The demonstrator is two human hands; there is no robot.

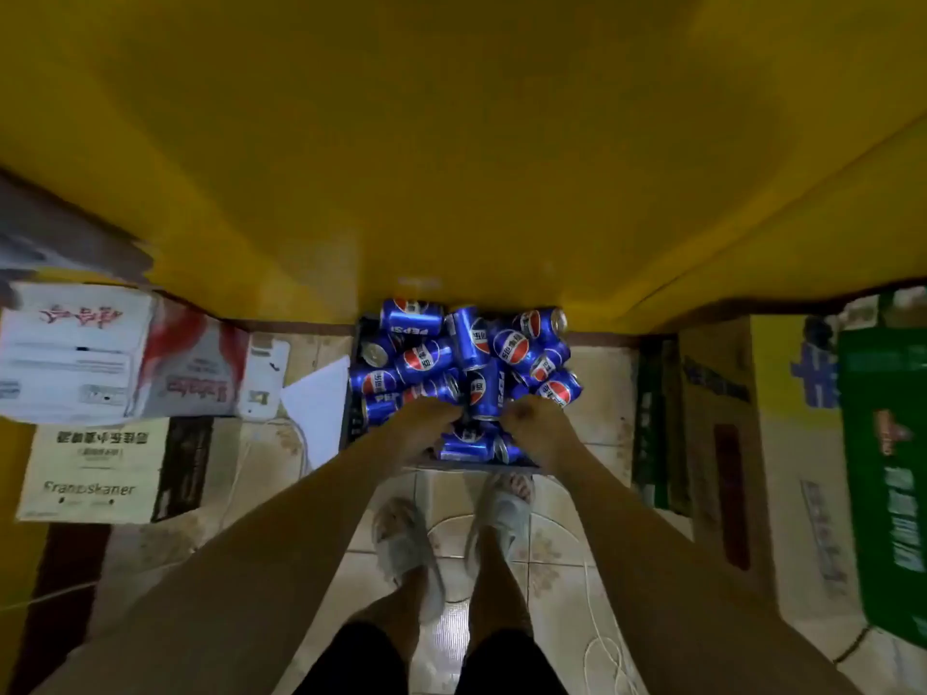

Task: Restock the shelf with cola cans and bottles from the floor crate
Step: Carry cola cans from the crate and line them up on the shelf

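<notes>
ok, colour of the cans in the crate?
Blue cans with a red, white and blue round logo; clearest in the head view.

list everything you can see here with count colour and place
cola cans: a heap, too jumbled to count, blue, in the floor crate
floor crate: one, dark, centre, against the yellow surface
yellow surface: one, fills the top
cardboard boxes: several, white and beige, left
green box: one, right edge
brown box: one, right
white paper: one sheet, left of crate
slippers: two, pale, on the tiled floor
left hand: among the cans, grip unclear
right hand: among the cans, grip unclear
</notes>
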